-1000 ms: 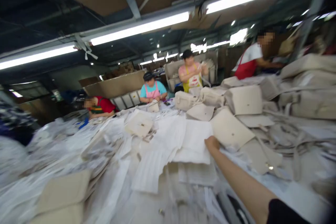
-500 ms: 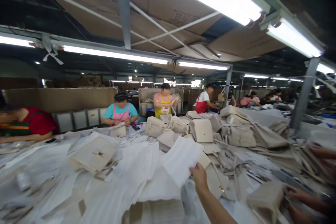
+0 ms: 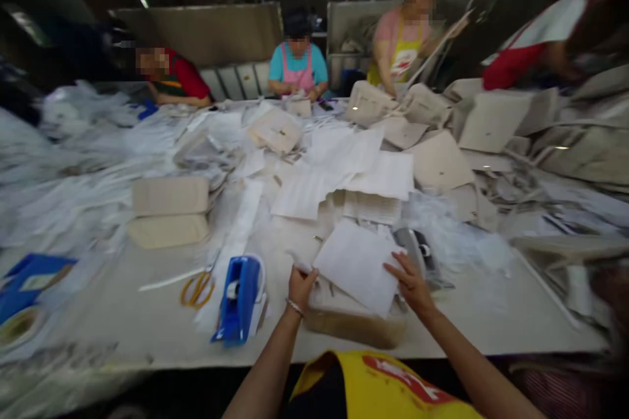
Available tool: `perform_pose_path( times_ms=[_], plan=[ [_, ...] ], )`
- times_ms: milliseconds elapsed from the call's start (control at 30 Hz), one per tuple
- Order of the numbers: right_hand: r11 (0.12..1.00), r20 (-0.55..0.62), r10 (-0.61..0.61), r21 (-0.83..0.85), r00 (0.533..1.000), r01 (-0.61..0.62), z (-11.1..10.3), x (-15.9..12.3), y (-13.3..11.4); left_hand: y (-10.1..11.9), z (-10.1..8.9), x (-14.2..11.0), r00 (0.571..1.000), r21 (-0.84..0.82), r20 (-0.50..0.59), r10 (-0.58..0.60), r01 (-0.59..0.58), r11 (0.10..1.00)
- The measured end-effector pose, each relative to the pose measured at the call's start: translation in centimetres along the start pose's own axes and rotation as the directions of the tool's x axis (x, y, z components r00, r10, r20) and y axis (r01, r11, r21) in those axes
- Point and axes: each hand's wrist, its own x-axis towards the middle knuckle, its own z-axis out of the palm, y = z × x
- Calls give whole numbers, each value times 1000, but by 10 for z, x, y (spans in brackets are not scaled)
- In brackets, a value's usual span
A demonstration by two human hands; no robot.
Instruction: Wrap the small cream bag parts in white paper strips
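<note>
My right hand [image 3: 411, 284] grips the right edge of a white sheet [image 3: 358, 264] that lies on a beige bag [image 3: 352, 322] at the table's front edge. My left hand [image 3: 300, 285] touches the sheet's left edge, fingers curled; a thin bracelet circles that wrist. A blue tape dispenser [image 3: 240, 297] stands just left of my left hand, and yellow-handled scissors [image 3: 196, 287] lie further left.
More white sheets [image 3: 344, 170] and beige bags [image 3: 170, 195] cover the long white table [image 3: 491, 314]. Finished bags are piled at the right [image 3: 496, 119]. Several people work along the far side. A blue box [image 3: 29, 275] sits at the left edge.
The view has dropped from the ceiling to the table front. My right hand has drawn the white sheet from mid-table onto the near bag, and my left hand has come into view.
</note>
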Motion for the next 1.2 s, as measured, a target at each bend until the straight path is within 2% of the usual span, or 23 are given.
perform_pose_path(
  times_ms=[33,100,267,333,400,433,500,567,600,667,767,900,1000,1033,1067,1100,1133,1167,1200],
  plan=[
    [999,31,-29,-13,999,30,2,-1,7,-4,-16,-7,1000,0,-17,-21,21,1000],
    [997,79,-74,-18,994,75,5,1,16,-4,-31,-15,999,-44,22,-36,37,998],
    [987,220,-127,125,967,101,6,21,14,9,-28,-13,970,-171,239,-41,84,982],
    [981,260,-137,169,956,94,8,30,10,12,-30,-9,941,-176,335,-45,110,978],
    [980,310,-140,179,940,87,10,39,7,14,-34,-2,894,-115,446,-50,113,987],
    [982,342,-135,174,930,78,11,43,6,14,-35,2,872,-47,488,-46,79,996],
    [987,404,-108,156,908,48,11,48,6,15,-36,14,838,158,545,5,-109,981],
    [989,437,-79,146,896,16,12,52,8,12,-34,25,793,371,603,85,-374,850],
    [990,442,-67,143,894,3,12,53,9,10,-31,29,776,458,624,94,-461,760],
    [989,436,-52,144,898,-13,13,53,12,4,-25,34,780,591,625,24,-492,639],
    [989,422,-50,145,905,-13,16,50,15,-6,-20,33,810,700,570,-138,-391,597],
    [994,370,-10,105,929,-31,18,44,8,-5,-23,33,772,738,587,-244,-386,553],
    [986,226,132,69,965,-151,18,36,-1,12,-21,36,747,796,563,-352,-376,475],
    [969,165,227,59,960,-239,18,31,-3,20,-18,37,762,831,524,-382,-357,427],
    [933,124,346,59,930,-355,19,26,-5,29,-13,37,802,869,467,-372,-339,361],
    [873,115,471,80,875,-481,19,20,-6,37,-6,35,852,894,423,-307,-338,294],
    [796,139,578,122,804,-593,19,14,-7,45,2,33,882,894,425,-203,-374,246],
    [717,189,649,173,737,-675,20,9,-7,51,12,29,871,863,482,-90,-455,222],
    [654,248,679,224,691,-723,21,4,-8,55,22,25,813,793,583,-2,-568,223]
  ],
)
